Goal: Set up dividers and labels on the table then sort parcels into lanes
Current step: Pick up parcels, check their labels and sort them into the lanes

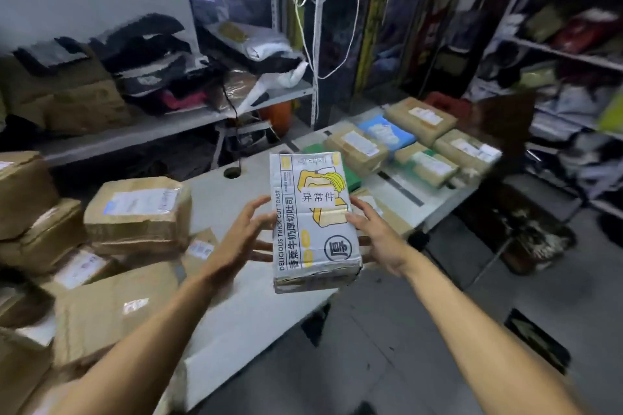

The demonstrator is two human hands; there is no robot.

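A white table (242,320) runs from near left to far right. Brown cardboard parcels (138,212) are heaped on its near left end. At the far right, more brown parcels (357,146), a blue packet (387,133) and a green packet (350,178) lie between black divider strips (401,187).

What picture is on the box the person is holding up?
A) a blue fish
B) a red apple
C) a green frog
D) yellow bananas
D: the white toast box, held between the left hand and the right hand, has yellow bananas drawn near its top, above a small white label.
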